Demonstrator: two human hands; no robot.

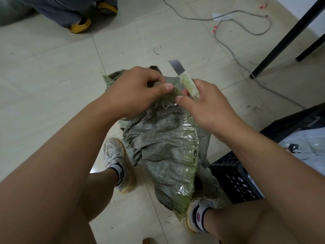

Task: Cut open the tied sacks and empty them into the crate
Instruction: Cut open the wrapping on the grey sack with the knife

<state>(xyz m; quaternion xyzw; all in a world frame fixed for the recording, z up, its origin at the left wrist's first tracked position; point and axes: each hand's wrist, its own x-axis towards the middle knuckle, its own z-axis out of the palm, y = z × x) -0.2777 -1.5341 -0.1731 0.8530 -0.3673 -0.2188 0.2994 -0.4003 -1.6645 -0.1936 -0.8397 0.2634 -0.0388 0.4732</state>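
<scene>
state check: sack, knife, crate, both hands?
sack: upright between the feet, neck bunched, not emptied
knife: blade out, pointing up, off the sack
crate: on the floor at the right, already holds pale items
left hand: grips the sack's neck
right hand: holds the knife handle

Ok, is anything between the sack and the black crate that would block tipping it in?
Nothing visible does. The sack stands on the floor between the feet, gripped at its neck by the left hand; the crate sits right beside it, with only the right shoe near its base.
</scene>
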